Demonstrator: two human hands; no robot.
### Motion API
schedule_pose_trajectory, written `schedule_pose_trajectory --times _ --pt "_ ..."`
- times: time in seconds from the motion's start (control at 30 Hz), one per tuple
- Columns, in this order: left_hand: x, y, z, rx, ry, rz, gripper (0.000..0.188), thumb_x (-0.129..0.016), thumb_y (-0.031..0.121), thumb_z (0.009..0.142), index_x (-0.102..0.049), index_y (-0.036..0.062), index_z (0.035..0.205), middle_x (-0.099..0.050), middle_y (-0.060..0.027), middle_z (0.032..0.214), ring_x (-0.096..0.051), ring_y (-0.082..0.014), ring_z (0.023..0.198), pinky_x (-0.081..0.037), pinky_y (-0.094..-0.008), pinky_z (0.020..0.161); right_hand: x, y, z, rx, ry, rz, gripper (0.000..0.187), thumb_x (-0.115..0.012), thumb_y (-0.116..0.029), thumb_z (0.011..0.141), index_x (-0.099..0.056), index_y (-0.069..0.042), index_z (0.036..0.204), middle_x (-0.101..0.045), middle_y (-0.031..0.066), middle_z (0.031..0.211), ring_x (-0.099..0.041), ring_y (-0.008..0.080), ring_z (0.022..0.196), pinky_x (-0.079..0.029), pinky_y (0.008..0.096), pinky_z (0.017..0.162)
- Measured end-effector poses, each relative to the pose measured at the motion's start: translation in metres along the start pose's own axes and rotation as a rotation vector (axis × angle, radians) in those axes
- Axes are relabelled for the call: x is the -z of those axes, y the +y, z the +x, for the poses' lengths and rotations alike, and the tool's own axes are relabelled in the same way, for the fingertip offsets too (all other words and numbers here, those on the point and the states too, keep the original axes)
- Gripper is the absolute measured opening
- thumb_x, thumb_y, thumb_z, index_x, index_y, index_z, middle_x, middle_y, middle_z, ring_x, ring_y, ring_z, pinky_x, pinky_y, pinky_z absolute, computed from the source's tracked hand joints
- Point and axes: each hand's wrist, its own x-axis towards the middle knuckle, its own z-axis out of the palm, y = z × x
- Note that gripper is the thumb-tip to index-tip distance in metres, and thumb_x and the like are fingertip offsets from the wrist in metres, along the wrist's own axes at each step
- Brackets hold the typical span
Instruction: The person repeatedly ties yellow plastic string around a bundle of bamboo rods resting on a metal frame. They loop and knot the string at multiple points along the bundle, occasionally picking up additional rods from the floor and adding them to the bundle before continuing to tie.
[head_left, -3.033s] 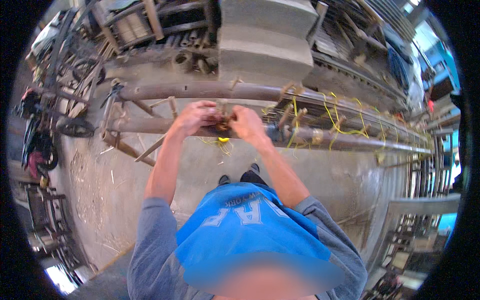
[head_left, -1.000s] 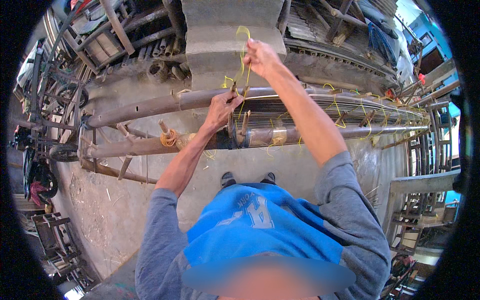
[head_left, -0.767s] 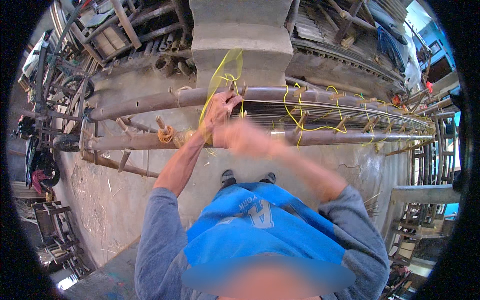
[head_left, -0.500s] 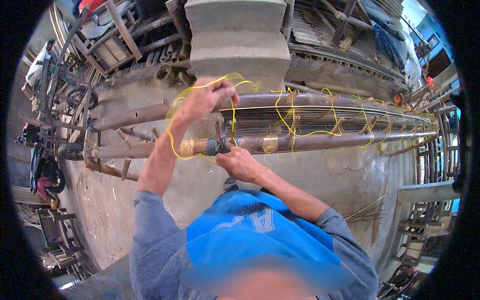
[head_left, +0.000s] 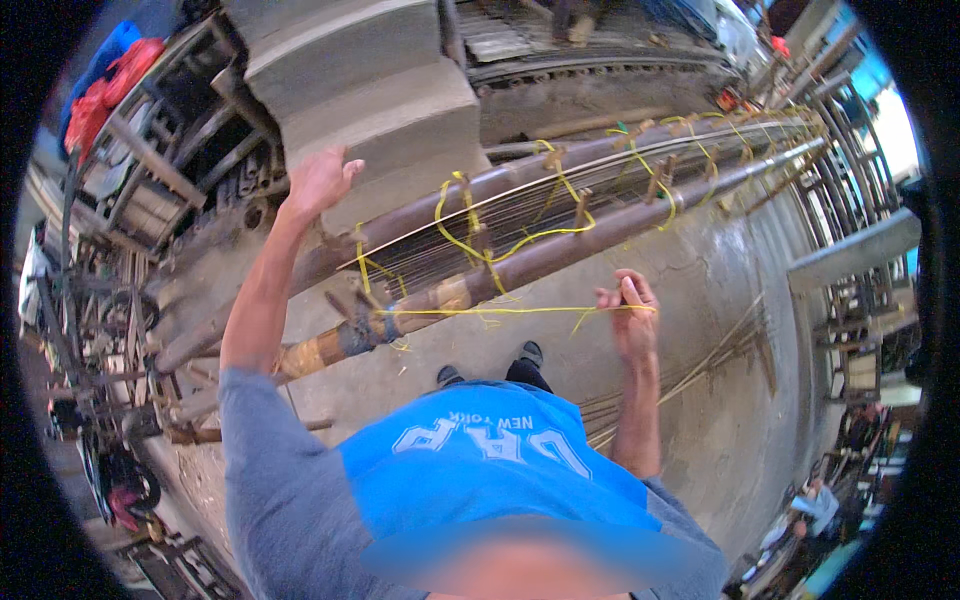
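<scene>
A yellow cord [head_left: 500, 311] runs taut from the near pole to my right hand [head_left: 632, 310], whose fingers pinch it at the right, in front of the frame. My left hand [head_left: 322, 182] is raised beyond the frame's left part, before the concrete steps; its fingers look apart and no cord shows in it. The frame has two long brown poles, the near pole [head_left: 540, 262] and the far pole [head_left: 420, 217], with many thin strands [head_left: 440, 238] stretched lengthwise between them. Yellow cord also loops around wooden pegs [head_left: 583, 207] along the poles. Dark wrapping [head_left: 366, 330] surrounds the near pole where the taut cord starts.
Concrete steps [head_left: 350, 70] rise behind the frame. Thin sticks [head_left: 700, 375] lie on the floor at right. Wooden furniture and a red bag [head_left: 115, 90] are at the far left. My feet [head_left: 532, 352] stand on the concrete floor close to the near pole.
My right hand has moved right, away from the near pole, drawing the yellow cord taut. My left hand has moved left and no longer holds cord. The view has turned, so the frame slants.
</scene>
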Motion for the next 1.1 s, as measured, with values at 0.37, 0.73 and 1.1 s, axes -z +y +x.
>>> schedule_pose_trajectory --times 0.37,0.73,1.1 --pt "0.027 0.098 -0.110 -0.439 -0.501 -0.244 0.031 -0.051 0.023 0.078 -0.052 0.0015 0.101 -0.058 -0.0165 0.090 -0.056 -0.0285 0.086 -0.039 -0.0376 0.082 -0.044 -0.047 0.046 0.742 -1.003 -1.500 0.021 -0.061 -0.022 0.070 -0.048 -0.008 0.063 -0.044 0.0058 0.068 -0.047 0.0241 0.068 -0.037 0.0381 0.065" --pt "-0.094 0.097 -0.048 -0.240 0.182 -0.437 0.016 -0.053 0.011 0.075 -0.058 0.0005 0.087 -0.054 -0.0171 0.079 -0.053 -0.0310 0.082 -0.042 -0.0378 0.074 0.223 -0.129 0.121 -0.665 -0.376 -2.325 0.032 -0.059 -0.030 0.073 -0.059 -0.005 0.092 -0.058 0.0172 0.089 -0.056 0.0300 0.071 -0.043 0.0404 0.065" --pt "-0.099 0.080 -0.034 -0.285 0.020 -0.701 0.016 -0.060 0.016 0.071 -0.060 0.0024 0.079 -0.056 -0.0139 0.074 -0.054 -0.0276 0.069 -0.042 -0.0353 0.063 -0.105 0.026 0.037 0.560 -0.789 -1.059 0.025 -0.048 -0.026 0.083 -0.054 -0.003 0.075 -0.052 0.0115 0.082 -0.052 0.0260 0.078 -0.042 0.0364 0.071"
